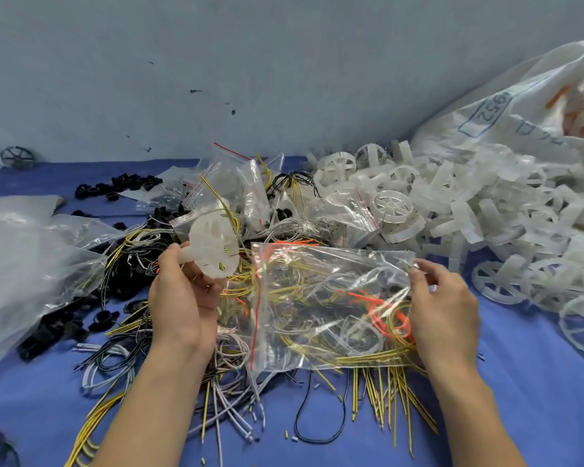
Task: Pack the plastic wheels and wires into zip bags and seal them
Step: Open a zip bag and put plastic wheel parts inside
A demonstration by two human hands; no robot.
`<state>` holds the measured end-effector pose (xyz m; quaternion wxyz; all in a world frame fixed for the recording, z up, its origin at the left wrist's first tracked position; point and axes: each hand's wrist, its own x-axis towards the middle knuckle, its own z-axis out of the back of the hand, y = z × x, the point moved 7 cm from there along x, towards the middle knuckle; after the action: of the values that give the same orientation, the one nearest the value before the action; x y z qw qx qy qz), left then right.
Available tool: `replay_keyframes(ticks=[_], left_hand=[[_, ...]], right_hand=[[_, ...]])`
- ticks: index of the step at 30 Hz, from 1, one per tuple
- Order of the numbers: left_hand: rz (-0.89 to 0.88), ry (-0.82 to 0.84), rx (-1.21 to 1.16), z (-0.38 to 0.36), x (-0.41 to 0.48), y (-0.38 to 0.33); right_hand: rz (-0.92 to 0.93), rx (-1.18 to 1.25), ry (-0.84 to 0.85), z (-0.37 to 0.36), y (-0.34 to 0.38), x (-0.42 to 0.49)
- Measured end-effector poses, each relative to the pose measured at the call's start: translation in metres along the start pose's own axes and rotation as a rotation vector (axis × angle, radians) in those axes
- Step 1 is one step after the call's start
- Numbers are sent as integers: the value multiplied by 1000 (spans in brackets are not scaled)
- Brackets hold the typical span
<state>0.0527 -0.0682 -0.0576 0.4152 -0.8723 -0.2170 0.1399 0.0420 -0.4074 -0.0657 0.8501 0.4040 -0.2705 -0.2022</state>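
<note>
My left hand [182, 298] grips a white plastic wheel [213, 251] with yellow-green wires threaded through it, held up over the wire heap. My right hand [442, 298] pinches the right edge of a clear zip bag [327, 305] with a red seal strip along its left side. The bag lies flat over a tangle of yellow, grey, black and orange wires [236, 392]. A large pile of white plastic wheels [486, 224] spreads across the right side.
Packed zip bags [250, 197] are heaped at the centre back. Black plastic parts [58, 325] and a big clear plastic bag [24, 264] lie at left. A white woven sack [520, 106] leans at the back right. Blue cloth [536, 399] covers the table.
</note>
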Motion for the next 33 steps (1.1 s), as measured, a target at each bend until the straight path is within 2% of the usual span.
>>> replay_keyframes(ticks=[3, 5, 8, 11, 13, 16, 18, 24, 27, 30, 33], left_hand=[[6, -14, 37, 1, 2, 2], [1, 3, 54, 0, 2, 3], [-18, 32, 71, -3, 1, 2], [-78, -10, 133, -1, 0, -1], [-124, -42, 172, 2, -1, -4], [-139, -60, 212, 4, 0, -5], [-110, -37, 196, 3, 1, -4], [171, 317, 215, -20, -8, 20], [216, 434, 215, -26, -13, 26], [225, 417, 183, -26, -11, 25], [232, 357, 183, -24, -10, 24]], right_hand=[[63, -27, -164, 13, 8, -1], [212, 39, -208, 13, 29, -14], [560, 148, -62, -8, 71, -52], [886, -9, 117, -40, 103, -93], [985, -122, 233, -60, 112, -107], [1000, -216, 361, -77, 115, -116], [992, -230, 386, -80, 111, -119], [859, -91, 303, -67, 100, -101], [899, -121, 328, -70, 101, -102], [955, -229, 438, -83, 101, -111], [928, -273, 398, -84, 100, -108]])
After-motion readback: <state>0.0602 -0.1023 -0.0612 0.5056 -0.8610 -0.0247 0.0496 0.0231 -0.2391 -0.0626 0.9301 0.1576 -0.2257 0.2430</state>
